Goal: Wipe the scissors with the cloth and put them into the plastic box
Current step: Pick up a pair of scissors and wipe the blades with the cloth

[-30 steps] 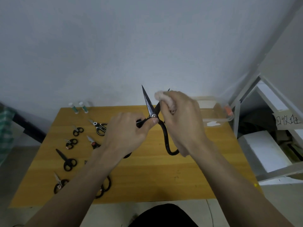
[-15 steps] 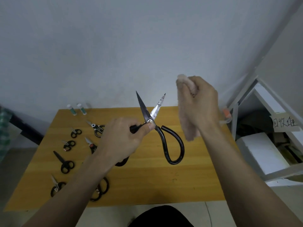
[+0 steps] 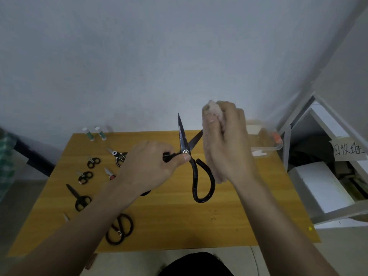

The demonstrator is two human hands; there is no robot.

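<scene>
Both hands worked mid-frame: left hand (image 3: 147,166) pinched the black scissors (image 3: 187,154) near the pivot, blades spread for access, while right hand (image 3: 229,140) clutched the cloth (image 3: 214,111) against one blade; plastic box (image 3: 264,144) waited right.

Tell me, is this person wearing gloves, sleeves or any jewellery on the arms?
No. The left hand and right hand are bare, with no gloves, rings or watch visible. Both forearms are uncovered as far as the picture shows; no sleeves appear.

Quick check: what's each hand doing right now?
Left hand: grips the open scissors near the pivot.
Right hand: holds the cloth.
</scene>
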